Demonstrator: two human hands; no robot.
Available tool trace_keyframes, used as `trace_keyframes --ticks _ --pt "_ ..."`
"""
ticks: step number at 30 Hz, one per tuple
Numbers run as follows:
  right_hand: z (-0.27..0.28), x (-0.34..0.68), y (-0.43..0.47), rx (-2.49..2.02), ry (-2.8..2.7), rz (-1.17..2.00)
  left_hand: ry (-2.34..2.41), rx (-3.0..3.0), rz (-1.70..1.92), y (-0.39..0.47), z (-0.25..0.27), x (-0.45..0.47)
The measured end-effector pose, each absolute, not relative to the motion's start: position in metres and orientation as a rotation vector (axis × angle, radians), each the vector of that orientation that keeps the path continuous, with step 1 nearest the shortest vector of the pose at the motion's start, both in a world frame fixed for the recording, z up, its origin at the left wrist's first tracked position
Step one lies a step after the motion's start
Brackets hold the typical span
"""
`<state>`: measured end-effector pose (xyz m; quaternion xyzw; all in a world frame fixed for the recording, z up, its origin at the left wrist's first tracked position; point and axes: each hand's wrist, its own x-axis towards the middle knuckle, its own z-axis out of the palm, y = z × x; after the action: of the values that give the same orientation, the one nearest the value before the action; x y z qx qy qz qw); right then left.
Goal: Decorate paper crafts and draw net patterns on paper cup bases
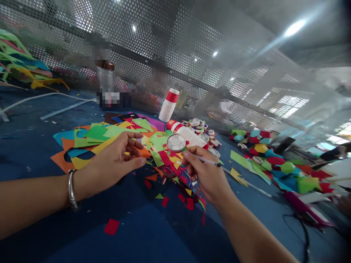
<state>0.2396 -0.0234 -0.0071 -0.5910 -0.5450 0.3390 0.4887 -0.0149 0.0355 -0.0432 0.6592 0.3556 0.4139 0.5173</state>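
My left hand [117,155], with a silver bangle at the wrist, hovers by the coloured paper sheets [95,137], its fingers loosely curled and thumb apart, holding nothing. In my right hand [204,171] a slim, clear pen [204,159] with a dark end is pinched between thumb and fingers. A round whitish disc [176,142] with a raised rim is just beyond those fingertips; I cannot tell whether they touch it. Below and between the hands are small paper scraps [164,201] in red, green and yellow.
Stacked red-and-white paper cups [168,105] stand behind; another cup stack [192,135] lies beside a pile of discs [196,122]. A clear stick [255,188] lies at right, near coloured paper pieces [285,168] and a magenta object [307,210]. Perforated metal panels [137,47] rise behind the blue table [82,233].
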Motion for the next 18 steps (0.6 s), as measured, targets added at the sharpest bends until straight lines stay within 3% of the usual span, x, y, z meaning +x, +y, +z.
trace_keyframes --ticks 10,18 --pt "0.035 0.326 0.039 -1.563 -1.093 0.632 0.846 1.759 0.867 0.036 -0.057 -0.015" --pt "0.03 0.402 0.103 -1.804 -0.951 0.337 0.894 1.775 0.77 0.034 -0.058 -0.015"
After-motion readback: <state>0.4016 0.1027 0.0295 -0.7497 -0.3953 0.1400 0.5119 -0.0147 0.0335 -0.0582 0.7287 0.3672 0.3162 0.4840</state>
